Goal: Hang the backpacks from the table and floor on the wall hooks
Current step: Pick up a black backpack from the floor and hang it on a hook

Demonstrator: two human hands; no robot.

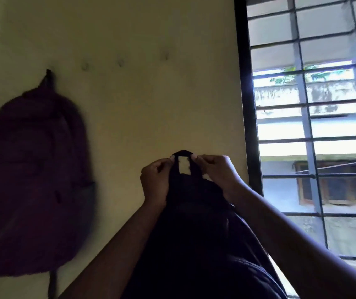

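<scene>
A dark backpack [196, 229] hangs between my arms in front of the yellowish wall. My left hand [155, 182] pinches the left side of its top loop [183, 154], and my right hand [215, 171] pinches the right side, holding the loop spread. A purple backpack [32, 169] hangs on the wall at the left, its loop on a hook at its top. Three bare wall hooks show as small dark marks higher up: one [84, 66], another [120, 62] and the third [166, 55]. The held loop is well below them.
A dark window frame [246, 104] runs down the right of the wall, with a barred grille [308, 130] and a building outside. Bare wall lies between the purple backpack and the window.
</scene>
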